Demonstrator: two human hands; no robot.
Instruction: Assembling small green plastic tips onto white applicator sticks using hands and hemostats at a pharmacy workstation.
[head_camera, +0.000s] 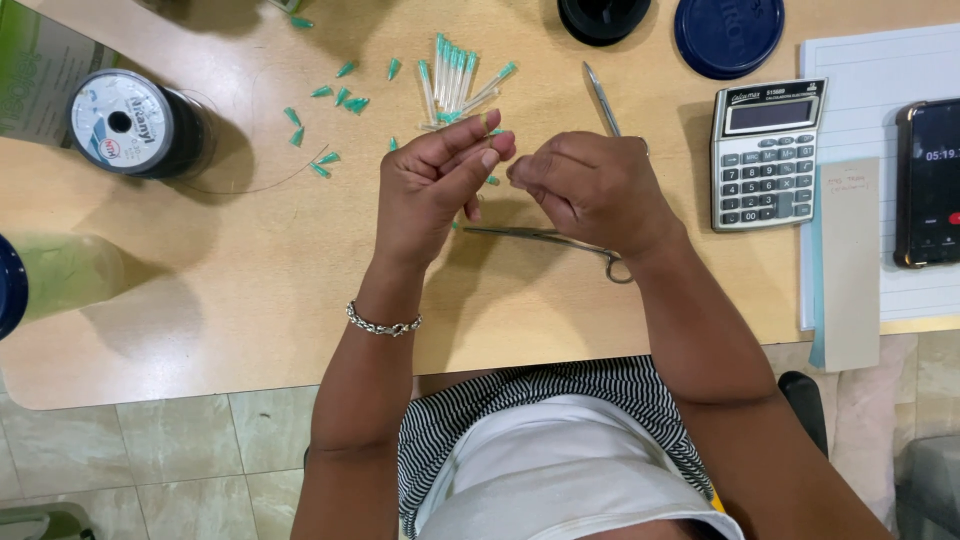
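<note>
Risk: you are pinching something too small to make out between both grips; a slip would be dropping it among the green-capped needles (455, 85) lying just beyond your fingertips.
Left hand (435, 185): grip narrow, thumb and fingers closing on the item.
Right hand (590, 190): grip curling shut, meeting the left above the bench (250, 290); forceps (550, 240) lying beneath.

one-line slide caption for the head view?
Left hand and right hand pinch fingertips together above a wooden table, near teal-capped needles and forceps.
</note>
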